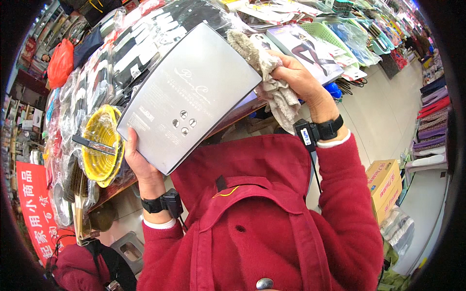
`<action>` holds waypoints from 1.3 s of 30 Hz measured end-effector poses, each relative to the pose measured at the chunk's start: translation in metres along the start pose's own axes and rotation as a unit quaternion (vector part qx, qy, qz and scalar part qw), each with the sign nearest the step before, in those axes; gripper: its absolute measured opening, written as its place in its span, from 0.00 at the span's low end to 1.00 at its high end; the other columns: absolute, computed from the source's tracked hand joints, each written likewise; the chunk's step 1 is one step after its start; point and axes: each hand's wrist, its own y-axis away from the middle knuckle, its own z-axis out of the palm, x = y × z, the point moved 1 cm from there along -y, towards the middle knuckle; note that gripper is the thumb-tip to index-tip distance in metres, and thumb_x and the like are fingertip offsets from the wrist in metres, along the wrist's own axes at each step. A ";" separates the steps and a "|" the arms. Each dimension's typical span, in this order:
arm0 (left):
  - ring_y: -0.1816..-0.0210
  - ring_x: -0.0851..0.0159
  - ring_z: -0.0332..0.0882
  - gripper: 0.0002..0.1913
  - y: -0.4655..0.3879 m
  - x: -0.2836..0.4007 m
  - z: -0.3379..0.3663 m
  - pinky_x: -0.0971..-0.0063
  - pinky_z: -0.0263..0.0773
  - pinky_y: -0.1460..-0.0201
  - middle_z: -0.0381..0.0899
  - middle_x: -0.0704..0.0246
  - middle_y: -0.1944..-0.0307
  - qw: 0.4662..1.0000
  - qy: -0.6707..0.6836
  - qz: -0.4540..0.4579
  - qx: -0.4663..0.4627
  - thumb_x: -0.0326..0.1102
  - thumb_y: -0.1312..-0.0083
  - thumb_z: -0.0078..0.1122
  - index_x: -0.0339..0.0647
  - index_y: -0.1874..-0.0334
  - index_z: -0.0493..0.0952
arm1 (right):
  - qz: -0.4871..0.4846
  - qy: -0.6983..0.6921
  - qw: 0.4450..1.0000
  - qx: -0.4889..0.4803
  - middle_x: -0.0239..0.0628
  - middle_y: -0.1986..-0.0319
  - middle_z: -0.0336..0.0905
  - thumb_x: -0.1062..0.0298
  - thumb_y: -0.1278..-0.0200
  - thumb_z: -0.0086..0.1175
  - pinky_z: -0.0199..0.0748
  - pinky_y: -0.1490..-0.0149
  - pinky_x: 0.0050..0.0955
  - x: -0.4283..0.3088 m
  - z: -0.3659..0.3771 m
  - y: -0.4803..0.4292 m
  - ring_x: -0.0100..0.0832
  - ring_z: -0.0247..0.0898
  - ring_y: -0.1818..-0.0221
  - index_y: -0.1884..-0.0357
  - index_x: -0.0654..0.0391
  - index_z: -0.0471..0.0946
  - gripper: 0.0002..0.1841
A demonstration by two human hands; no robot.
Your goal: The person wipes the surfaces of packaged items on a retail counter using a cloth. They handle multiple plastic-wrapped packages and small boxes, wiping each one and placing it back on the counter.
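A flat silver-grey cardboard box (174,98), printed with writing and small round pictures, is tilted up before my chest. My left hand (143,160) grips it at its lower left corner, thumb on the printed face. In my right hand (300,78) is a crumpled grey-beige cloth (280,98), bunched against the box's right corner and hanging down below it. Behind the right hand lies a hosiery box (304,51) with a picture of legs in dark tights. Beside my left hand stand yellow plastic baskets (100,152) in clear wrap.
Plastic-wrapped dark goods (131,62) cover the display table. A green basket (320,34) holds packets at the back right. A red plastic bag (60,63) sits far left, above a red banner (34,207) with writing. Cardboard boxes (386,185) stand right of me by the tiled floor (378,109).
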 end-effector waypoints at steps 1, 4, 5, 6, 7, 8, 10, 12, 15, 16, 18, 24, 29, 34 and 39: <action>0.39 0.54 0.77 0.26 -0.001 -0.001 0.002 0.58 0.70 0.33 0.77 0.55 0.38 0.999 0.023 -0.014 -0.017 0.42 0.26 0.55 0.33 0.32 0.68 | -0.025 -0.008 1.000 0.005 0.28 0.53 0.79 0.74 0.32 0.49 0.73 0.46 0.22 0.004 -0.003 0.004 0.21 0.74 0.53 0.37 0.59 0.75 0.21; 0.35 0.50 0.74 0.28 -0.007 -0.009 0.010 0.54 0.67 0.29 0.74 0.53 0.34 0.999 0.025 -0.042 0.006 0.43 0.26 0.54 0.32 0.30 0.65 | -0.013 -0.129 0.991 0.024 0.30 0.53 0.80 0.77 0.35 0.49 0.74 0.45 0.24 0.016 -0.010 0.010 0.23 0.75 0.52 0.39 0.59 0.76 0.21; 0.35 0.49 0.73 0.28 -0.010 -0.011 0.014 0.53 0.67 0.29 0.73 0.52 0.33 0.997 0.054 -0.055 -0.028 0.43 0.25 0.54 0.31 0.29 0.65 | -0.028 -0.152 0.986 0.058 0.30 0.52 0.80 0.77 0.35 0.48 0.74 0.44 0.25 0.020 -0.009 0.009 0.23 0.76 0.51 0.39 0.59 0.76 0.22; 0.34 0.47 0.72 0.29 -0.015 -0.013 0.016 0.52 0.66 0.28 0.72 0.51 0.32 0.996 0.051 -0.069 0.002 0.42 0.24 0.52 0.30 0.28 0.63 | -0.043 -0.176 0.979 0.092 0.31 0.52 0.81 0.78 0.36 0.48 0.74 0.44 0.25 0.024 -0.005 0.008 0.24 0.76 0.51 0.39 0.59 0.76 0.22; 0.33 0.47 0.72 0.29 -0.019 -0.015 0.019 0.51 0.66 0.28 0.71 0.51 0.32 0.991 0.090 -0.098 -0.003 0.43 0.24 0.51 0.31 0.28 0.63 | -0.028 -0.189 0.969 0.155 0.31 0.52 0.81 0.79 0.36 0.48 0.75 0.44 0.26 0.028 -0.001 0.007 0.24 0.76 0.51 0.39 0.59 0.76 0.22; 0.33 0.46 0.72 0.29 -0.022 -0.018 0.022 0.49 0.66 0.29 0.71 0.51 0.32 0.991 0.084 -0.103 -0.009 0.44 0.24 0.50 0.31 0.27 0.63 | -0.058 -0.220 0.961 0.156 0.32 0.51 0.81 0.80 0.34 0.47 0.75 0.43 0.26 0.031 0.008 0.004 0.25 0.77 0.50 0.39 0.58 0.75 0.21; 0.33 0.46 0.71 0.29 -0.028 -0.024 0.028 0.47 0.67 0.29 0.71 0.52 0.31 0.988 0.080 -0.131 0.009 0.45 0.23 0.49 0.33 0.27 0.62 | -0.147 -0.203 0.956 0.154 0.32 0.48 0.79 0.81 0.31 0.46 0.75 0.42 0.26 0.032 0.026 -0.006 0.23 0.75 0.48 0.31 0.57 0.69 0.26; 0.32 0.46 0.70 0.28 -0.026 -0.036 0.034 0.47 0.66 0.29 0.70 0.52 0.30 0.982 0.098 -0.160 -0.010 0.45 0.23 0.48 0.33 0.27 0.62 | -0.209 -0.118 0.958 0.160 0.34 0.40 0.73 0.82 0.31 0.45 0.74 0.40 0.25 0.031 0.042 -0.016 0.22 0.71 0.43 0.24 0.55 0.61 0.32; 0.31 0.46 0.70 0.27 -0.016 -0.056 0.039 0.46 0.66 0.29 0.69 0.53 0.30 0.961 0.165 -0.224 0.010 0.44 0.22 0.46 0.35 0.26 0.62 | -0.315 0.214 0.890 0.251 0.53 0.29 0.57 0.85 0.41 0.46 0.65 0.30 0.34 0.025 0.058 -0.025 0.45 0.63 0.30 0.29 0.54 0.70 0.34; 0.31 0.46 0.70 0.27 -0.014 -0.062 0.040 0.46 0.66 0.29 0.69 0.53 0.30 0.954 0.186 -0.236 0.012 0.44 0.22 0.46 0.35 0.26 0.62 | -0.301 0.198 0.900 0.248 0.59 0.30 0.58 0.86 0.46 0.48 0.61 0.27 0.38 0.025 0.064 -0.023 0.54 0.60 0.28 0.32 0.54 0.73 0.35; 0.32 0.47 0.70 0.26 -0.011 -0.072 0.040 0.44 0.67 0.29 0.69 0.53 0.30 0.948 0.204 -0.243 0.033 0.43 0.21 0.44 0.37 0.26 0.63 | -0.330 0.254 0.878 0.234 0.58 0.33 0.64 0.85 0.48 0.53 0.64 0.30 0.40 0.028 0.084 -0.014 0.56 0.65 0.33 0.35 0.53 0.77 0.33; 0.36 0.46 0.75 0.27 -0.005 -0.074 0.030 0.45 0.70 0.32 0.74 0.51 0.35 0.973 0.059 -0.191 -0.118 0.49 0.21 0.42 0.37 0.28 0.66 | -0.419 0.355 0.828 0.111 0.48 0.38 0.73 0.73 0.47 0.58 0.75 0.43 0.40 0.041 0.135 0.034 0.45 0.74 0.44 0.48 0.48 0.84 0.22; 0.37 0.44 0.75 0.30 -0.020 -0.068 0.024 0.45 0.68 0.32 0.75 0.51 0.36 0.919 0.214 -0.330 -0.018 0.54 0.22 0.41 0.38 0.28 0.66 | -0.409 0.314 0.856 -0.022 0.46 0.40 0.76 0.73 0.47 0.60 0.75 0.42 0.39 0.048 0.127 0.044 0.45 0.75 0.45 0.53 0.46 0.87 0.18; 0.33 0.47 0.70 0.25 -0.027 -0.072 0.032 0.48 0.65 0.28 0.71 0.54 0.31 0.942 0.198 -0.235 0.136 0.46 0.21 0.43 0.37 0.28 0.65 | -0.302 0.231 0.919 0.104 0.47 0.46 0.79 0.77 0.46 0.58 0.73 0.40 0.36 0.064 0.092 0.038 0.44 0.76 0.45 0.48 0.53 0.83 0.21; 0.33 0.50 0.71 0.25 -0.014 -0.075 0.047 0.54 0.66 0.28 0.72 0.56 0.32 0.972 0.157 -0.158 0.079 0.43 0.21 0.46 0.34 0.28 0.64 | 0.050 -0.255 0.963 0.067 0.34 0.47 0.76 0.54 0.27 0.55 0.70 0.40 0.27 0.081 0.083 0.024 0.25 0.71 0.45 0.35 0.62 0.70 0.27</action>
